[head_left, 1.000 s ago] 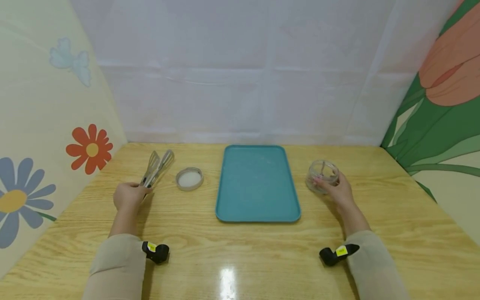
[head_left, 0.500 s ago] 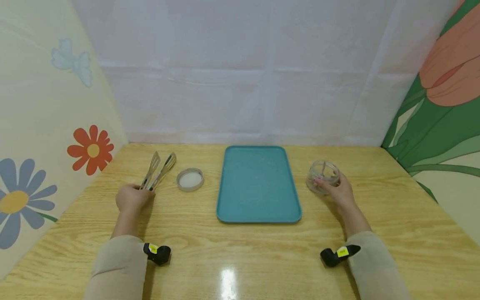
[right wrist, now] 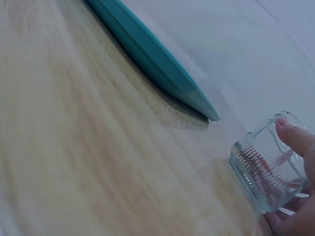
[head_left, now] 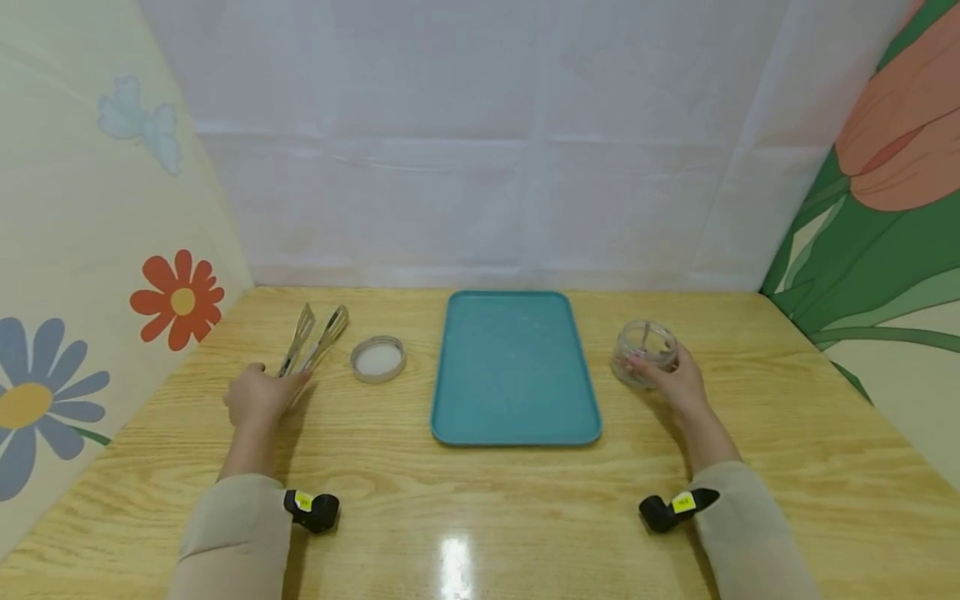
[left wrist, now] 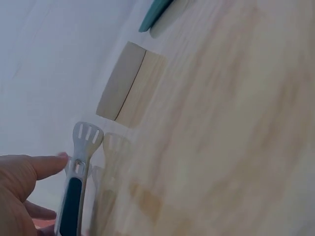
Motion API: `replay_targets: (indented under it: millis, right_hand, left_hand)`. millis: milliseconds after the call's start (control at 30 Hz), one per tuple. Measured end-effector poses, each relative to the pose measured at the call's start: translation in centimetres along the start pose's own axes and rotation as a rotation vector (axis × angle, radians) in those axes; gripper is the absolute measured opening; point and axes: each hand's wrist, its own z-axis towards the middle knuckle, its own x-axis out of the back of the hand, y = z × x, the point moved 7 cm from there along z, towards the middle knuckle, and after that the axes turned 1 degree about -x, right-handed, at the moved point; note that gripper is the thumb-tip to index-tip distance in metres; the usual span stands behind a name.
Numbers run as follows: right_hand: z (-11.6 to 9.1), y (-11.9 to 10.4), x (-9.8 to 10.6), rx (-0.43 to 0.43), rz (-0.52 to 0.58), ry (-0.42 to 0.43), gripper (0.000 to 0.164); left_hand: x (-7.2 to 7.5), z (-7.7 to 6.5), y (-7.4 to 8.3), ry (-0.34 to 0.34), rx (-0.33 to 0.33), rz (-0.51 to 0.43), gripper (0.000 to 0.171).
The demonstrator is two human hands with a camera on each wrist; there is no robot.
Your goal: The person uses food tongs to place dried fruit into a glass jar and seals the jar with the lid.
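At the left, my left hand (head_left: pixel 261 397) is around the lower part of metal tongs (head_left: pixel 320 342), whose slotted heads point away and stand apart. In the left wrist view the tongs (left wrist: pixel 83 140) show a dark teal grip; the thumb lies straight across beside them and the other fingers are partly hidden. A shallow round lid-like piece (head_left: pixel 378 360), greyish with a white inside, lies right of the tongs. On the right, my right hand (head_left: pixel 678 385) grips a clear ribbed glass jar (head_left: pixel 624 367), thumb at its rim in the right wrist view. The jar is uncovered.
A blue-green rectangular tray (head_left: pixel 516 371) lies on the wooden table (head_left: pixel 525 517) between the lid-like piece and the jar. A white sheet (head_left: pixel 487 167) hangs behind the table, with flower-printed panels (head_left: pixel 180 200) at both sides.
My left hand has shifted slightly around the tongs, and their slotted heads have turned a little. The right hand and jar have stayed in place.
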Motion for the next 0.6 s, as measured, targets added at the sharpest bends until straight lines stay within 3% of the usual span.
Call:
replay_targets:
  millis: [133, 233, 300, 367, 467, 533, 600]
  right_hand:
    - [0.0, 0.1, 0.0, -0.013, 0.002, 0.002, 0.093]
    - [0.0, 0.1, 0.0, -0.020, -0.004, 0.006, 0.093]
    - [0.0, 0.2, 0.0, -0.024, -0.002, 0.007, 0.093]
    - [0.0, 0.2, -0.1, -0.024, 0.003, 0.005, 0.093]
    - [0.0, 0.2, -0.1, -0.022, 0.012, 0.004, 0.093]
    - [0.0, 0.2, -0.1, -0.019, 0.015, 0.004, 0.092]
    - [0.0, 0.1, -0.1, -0.016, 0.011, 0.004, 0.092]
  left_hand:
    - [0.7, 0.0, 1.5, 0.087, -0.069, -0.014, 0.085]
    - [0.9, -0.2, 3.3, 0.140, -0.180, -0.150, 0.079]
    - [0.5, -0.3, 4.4, 0.120, -0.259, -0.224, 0.075]
    - [-0.4, -0.3, 5.5, 0.035, -0.331, -0.237, 0.078]
    - [-2.4, -0.2, 6.6, -0.165, -0.388, -0.124, 0.095]
    - [-3.8, -0.1, 6.9, -0.298, -0.405, -0.054, 0.108]
    - [-4.8, 0.0, 6.9, -0.373, -0.400, 0.003, 0.115]
